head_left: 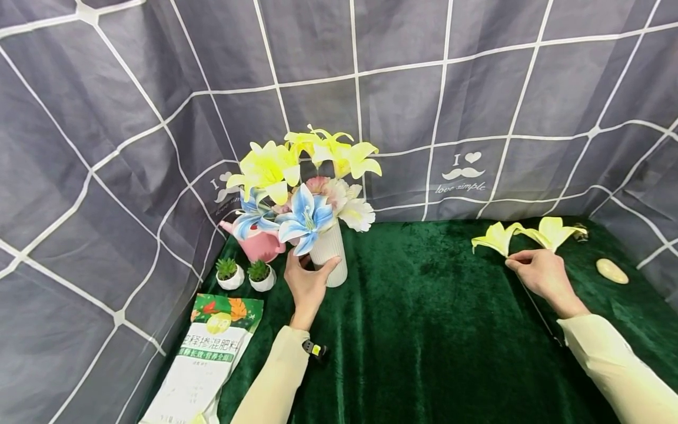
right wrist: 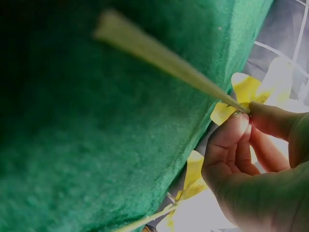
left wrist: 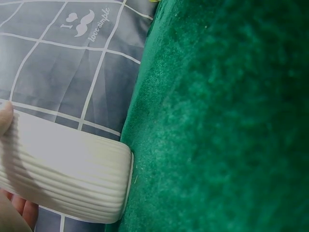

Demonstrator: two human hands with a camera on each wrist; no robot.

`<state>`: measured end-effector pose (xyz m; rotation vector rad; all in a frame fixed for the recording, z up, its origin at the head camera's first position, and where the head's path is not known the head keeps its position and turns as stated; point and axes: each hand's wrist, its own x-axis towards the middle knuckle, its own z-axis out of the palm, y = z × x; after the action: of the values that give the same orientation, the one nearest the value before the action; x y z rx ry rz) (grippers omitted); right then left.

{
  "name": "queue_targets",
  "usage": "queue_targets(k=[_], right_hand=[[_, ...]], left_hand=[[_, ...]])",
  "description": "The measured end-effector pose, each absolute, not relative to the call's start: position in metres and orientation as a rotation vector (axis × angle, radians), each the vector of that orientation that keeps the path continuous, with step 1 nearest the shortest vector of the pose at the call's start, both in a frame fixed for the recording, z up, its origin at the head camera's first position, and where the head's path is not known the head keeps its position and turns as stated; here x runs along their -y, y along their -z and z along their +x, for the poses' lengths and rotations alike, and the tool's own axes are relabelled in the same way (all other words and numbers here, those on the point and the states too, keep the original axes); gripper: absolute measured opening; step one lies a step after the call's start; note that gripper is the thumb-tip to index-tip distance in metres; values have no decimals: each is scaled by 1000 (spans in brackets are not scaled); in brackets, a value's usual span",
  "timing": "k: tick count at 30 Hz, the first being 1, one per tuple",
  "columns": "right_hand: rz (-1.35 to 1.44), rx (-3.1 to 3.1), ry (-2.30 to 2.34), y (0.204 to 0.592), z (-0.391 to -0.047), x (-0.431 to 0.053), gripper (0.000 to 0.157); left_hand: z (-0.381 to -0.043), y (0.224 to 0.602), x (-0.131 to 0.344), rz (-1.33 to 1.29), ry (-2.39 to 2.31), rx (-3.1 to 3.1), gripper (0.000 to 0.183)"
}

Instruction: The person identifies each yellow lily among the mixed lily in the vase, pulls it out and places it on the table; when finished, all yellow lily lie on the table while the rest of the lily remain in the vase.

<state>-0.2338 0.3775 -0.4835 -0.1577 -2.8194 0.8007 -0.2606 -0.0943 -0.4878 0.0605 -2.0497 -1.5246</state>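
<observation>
My left hand [head_left: 306, 284] grips a white ribbed vase [head_left: 338, 241] low on its side, thumb on one face and fingers behind. In the left wrist view the vase [left wrist: 72, 166] stands on green cloth. It holds yellow lilies [head_left: 270, 169], blue-and-white lilies [head_left: 304, 217] and pale pink and white blooms [head_left: 356, 207]. At the right, my right hand [head_left: 541, 275] pinches the stem [right wrist: 169, 67] of a yellow lily [head_left: 496, 238] between thumb and fingers, close under the bloom. A second yellow lily [head_left: 552, 233] lies just beyond that hand.
Left of the vase are a pink watering can [head_left: 262, 246], two small potted succulents [head_left: 230, 275] [head_left: 262, 277] and a fertilizer bag [head_left: 198, 359]. A pale smooth stone [head_left: 612, 271] lies at the far right. A grey checked curtain [head_left: 402, 118] closes the back and sides.
</observation>
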Motion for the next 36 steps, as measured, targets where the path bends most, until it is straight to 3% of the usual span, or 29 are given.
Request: queue_targets(k=[19, 36], right_hand=[[-125, 2885, -762, 483, -237, -379, 23], [-114, 2907, -789, 488, -236, -379, 32]], left_hand=[[-260, 489, 95, 61, 1540, 2063, 78], [-260, 491, 95, 63, 1528, 2056, 78]])
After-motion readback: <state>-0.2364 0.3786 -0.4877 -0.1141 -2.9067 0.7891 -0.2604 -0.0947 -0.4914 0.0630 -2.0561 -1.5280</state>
